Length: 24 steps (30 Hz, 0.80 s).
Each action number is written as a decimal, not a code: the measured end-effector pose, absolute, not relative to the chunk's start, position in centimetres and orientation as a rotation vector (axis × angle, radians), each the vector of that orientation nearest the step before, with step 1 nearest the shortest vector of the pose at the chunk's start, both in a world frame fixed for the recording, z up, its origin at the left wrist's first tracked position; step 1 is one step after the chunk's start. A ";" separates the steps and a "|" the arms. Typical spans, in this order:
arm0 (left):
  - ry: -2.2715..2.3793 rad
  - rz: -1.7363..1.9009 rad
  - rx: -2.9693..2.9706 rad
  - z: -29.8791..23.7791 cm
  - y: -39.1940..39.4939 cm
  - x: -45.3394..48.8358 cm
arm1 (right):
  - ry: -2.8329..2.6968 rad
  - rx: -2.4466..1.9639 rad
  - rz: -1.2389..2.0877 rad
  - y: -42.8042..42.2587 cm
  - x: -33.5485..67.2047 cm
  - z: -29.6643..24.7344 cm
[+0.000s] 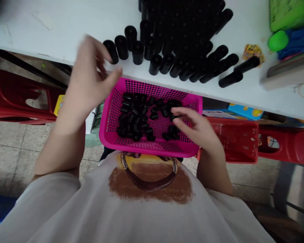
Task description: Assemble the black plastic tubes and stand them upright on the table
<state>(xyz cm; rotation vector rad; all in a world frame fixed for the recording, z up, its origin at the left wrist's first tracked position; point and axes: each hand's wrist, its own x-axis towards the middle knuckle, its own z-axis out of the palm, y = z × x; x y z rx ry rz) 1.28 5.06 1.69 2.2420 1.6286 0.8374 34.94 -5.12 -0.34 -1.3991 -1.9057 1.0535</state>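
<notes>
A pink mesh basket point(111, 111) rests on my lap and holds several small black plastic pieces point(135, 116). My right hand point(195, 126) reaches into the basket's right side, with its fingertips pinched on one small black piece point(174, 117). My left hand point(91, 74) hovers, motion-blurred, above the basket's left rim at the table edge, next to the nearest upright black tube point(110, 50). Its fingers are spread and I see nothing in them. Several black tubes point(182, 37) stand packed together on the white table point(53, 27).
Two black tubes point(230, 79) lie on their sides at the right of the cluster. A green box point(290, 13), a green ball point(278, 40) and rubber bands point(253, 52) sit at the table's far right. Red plastic stools point(15, 98) and a red crate point(233, 138) stand below.
</notes>
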 end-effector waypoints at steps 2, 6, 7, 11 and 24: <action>1.408 0.444 2.205 1.2 4.0 2.3 | -2.319 -1.264 1.180 -4.9 33.5 -0.8; 1.228 -0.367 2.311 -1.6 3.6 4.8 | -2.873 -1.035 1.251 -5.0 30.8 -2.4; 1.229 -0.469 2.323 -2.2 3.6 5.2 | -2.947 -1.037 1.213 -5.1 30.5 -2.8; 1.173 -0.456 2.253 -4.0 3.0 5.8 | -3.074 -1.118 1.094 -5.1 30.7 -3.5; 1.040 -0.399 2.301 -0.5 0.5 3.5 | -2.757 -1.340 1.099 -4.1 34.5 -1.9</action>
